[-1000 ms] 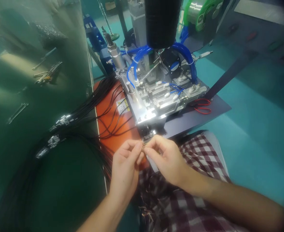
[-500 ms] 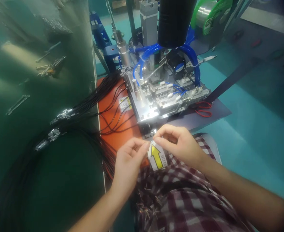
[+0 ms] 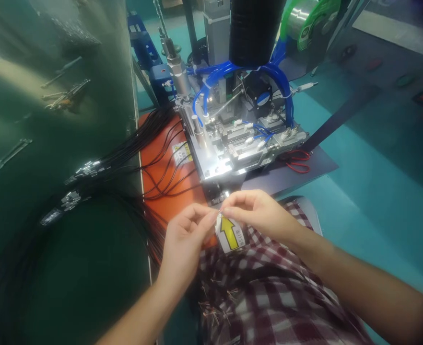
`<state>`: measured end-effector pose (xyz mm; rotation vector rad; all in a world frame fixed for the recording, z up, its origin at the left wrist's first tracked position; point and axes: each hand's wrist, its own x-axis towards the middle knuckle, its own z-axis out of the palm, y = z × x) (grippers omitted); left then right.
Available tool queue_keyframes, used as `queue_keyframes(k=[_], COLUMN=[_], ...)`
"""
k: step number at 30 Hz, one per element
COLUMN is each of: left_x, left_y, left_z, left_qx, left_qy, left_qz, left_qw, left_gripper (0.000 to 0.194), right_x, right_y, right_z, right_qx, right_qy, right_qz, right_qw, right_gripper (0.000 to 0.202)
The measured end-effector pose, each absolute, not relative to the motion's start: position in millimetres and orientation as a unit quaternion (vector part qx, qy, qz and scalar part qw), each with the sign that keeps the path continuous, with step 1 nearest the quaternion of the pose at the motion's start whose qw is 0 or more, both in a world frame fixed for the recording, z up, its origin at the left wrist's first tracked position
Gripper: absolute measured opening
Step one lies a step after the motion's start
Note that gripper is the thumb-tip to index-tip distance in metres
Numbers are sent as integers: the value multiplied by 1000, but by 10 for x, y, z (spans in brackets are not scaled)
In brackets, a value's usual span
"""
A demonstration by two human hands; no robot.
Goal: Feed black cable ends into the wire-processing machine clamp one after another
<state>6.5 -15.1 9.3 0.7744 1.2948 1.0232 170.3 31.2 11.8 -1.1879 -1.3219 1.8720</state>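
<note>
My left hand (image 3: pixel 184 237) is closed in a pinch, thumb against forefinger, just left of a white label with a yellow arrow (image 3: pixel 229 234). Its fingertips almost meet those of my right hand (image 3: pixel 260 213), which is pinched too. A tiny thin sliver shows where the fingertips come together, too small to name. Behind and below them, the label is partly covered by the fingers. Straight ahead of both hands stands a metal bench machine (image 3: pixel 215 167) with blue air tubes (image 3: pixel 229 69).
Black cables (image 3: pixel 125 148) with shiny metal ends run across the orange board (image 3: pixel 154 170) onto the dark green table (image 3: pixel 71 268) at left. Red-handled scissors (image 3: pixel 298 160) lie right of the machine. A green wire spool (image 3: pixel 307 21) hangs above. Checked cloth (image 3: pixel 269 297) covers my lap.
The whole view has shifted slightly, so things sit further left. My right fingers have flattened, closing the gap between thumb and forefinger, and a thin sliver now shows at the tips.
</note>
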Motion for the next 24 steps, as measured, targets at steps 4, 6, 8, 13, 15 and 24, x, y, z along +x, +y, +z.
queue_keyframes(k=[4, 6, 8, 13, 15, 24], left_x=[68, 61, 50, 10, -2, -32], left_y=[-135, -130, -126, -107, -97, -53], left_z=[105, 107, 112, 142, 151, 117], left_qx=[325, 323, 326, 339, 343, 349], left_qy=[559, 555, 550, 537, 529, 526], left_qz=[454, 452, 443, 414, 406, 359], left_qw=[613, 619, 629, 652, 661, 688], left_gripper=[28, 28, 28, 26, 25, 20], right_x=[1690, 1695, 1707, 1751, 1774, 1804], right_y=[307, 322, 352, 465, 514, 670], right_z=[123, 124, 133, 204, 231, 193], right_qx=[-428, -423, -418, -379, -353, -205], right_qy=[-468, -465, -466, -511, -560, -825], right_qz=[720, 728, 737, 745, 722, 478], right_qw=[283, 274, 253, 202, 199, 221], right_gripper=[9, 8, 9, 12, 9, 10])
